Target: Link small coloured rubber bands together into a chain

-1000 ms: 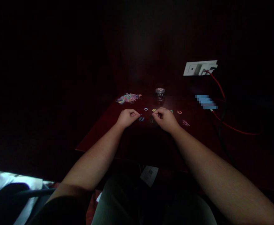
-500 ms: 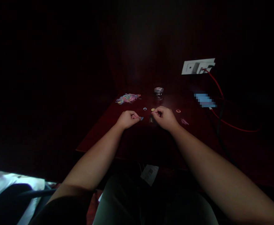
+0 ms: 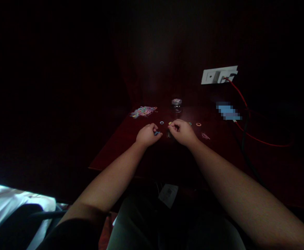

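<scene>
The left hand (image 3: 147, 135), thumb and fingers parted, reaches the blue bands (image 3: 157, 133); the right hand (image 3: 182, 131) curls beside the yellow ring (image 3: 170, 123), any grip indiscernible; on the tabletop (image 3: 110, 152), the mixed pile (image 3: 143, 111) lies apart, presumably keeping single colours distinct.

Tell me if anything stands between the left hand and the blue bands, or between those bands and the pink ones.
Nothing visible separates the left hand from the blue bands; they lie at its thumb and fingers. Between them and the pink bands stands the right hand, with a dim little bunch by its fingertips.
</scene>
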Demonstrator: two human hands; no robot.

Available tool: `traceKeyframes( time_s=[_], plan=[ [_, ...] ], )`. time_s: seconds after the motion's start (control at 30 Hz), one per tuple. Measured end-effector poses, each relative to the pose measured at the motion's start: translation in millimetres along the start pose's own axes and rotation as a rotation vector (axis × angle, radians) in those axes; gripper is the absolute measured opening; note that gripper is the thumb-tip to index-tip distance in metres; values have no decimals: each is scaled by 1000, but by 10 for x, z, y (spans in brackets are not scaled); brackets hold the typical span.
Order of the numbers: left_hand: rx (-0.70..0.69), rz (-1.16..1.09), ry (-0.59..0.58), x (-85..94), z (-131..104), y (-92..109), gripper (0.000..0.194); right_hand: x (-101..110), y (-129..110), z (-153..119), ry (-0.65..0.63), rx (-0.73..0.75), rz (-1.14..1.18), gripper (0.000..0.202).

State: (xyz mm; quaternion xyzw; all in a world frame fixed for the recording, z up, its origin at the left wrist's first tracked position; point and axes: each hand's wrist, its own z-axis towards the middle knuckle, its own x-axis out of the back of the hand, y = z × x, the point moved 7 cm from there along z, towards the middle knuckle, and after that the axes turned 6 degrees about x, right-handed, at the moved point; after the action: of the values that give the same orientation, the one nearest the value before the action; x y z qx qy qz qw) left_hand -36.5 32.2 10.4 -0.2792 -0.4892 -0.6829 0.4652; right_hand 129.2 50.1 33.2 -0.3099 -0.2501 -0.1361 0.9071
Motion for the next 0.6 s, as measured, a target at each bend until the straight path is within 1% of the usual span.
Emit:
traceKeyframes(
  time_s=[0.1,0.23,0.43,0.53,0.6],
  plan=[
    [36,65,-4,-9,-8,47,15,7,-5,1,8,7,1,20],
    [73,55,26,-15,-3,45,10,26,-14,-4,28,18,6,19],
    [132,-52,80,-24,-18,15,16,51,-17,0,49,26,8,19],
    [177,-103,98,4,-36,-52,22,105,30,-1,85,-2,5,20],
    [201,-98,102,33,-44,-126,25,151,68,-7,111,-28,4,21]
  ],
)
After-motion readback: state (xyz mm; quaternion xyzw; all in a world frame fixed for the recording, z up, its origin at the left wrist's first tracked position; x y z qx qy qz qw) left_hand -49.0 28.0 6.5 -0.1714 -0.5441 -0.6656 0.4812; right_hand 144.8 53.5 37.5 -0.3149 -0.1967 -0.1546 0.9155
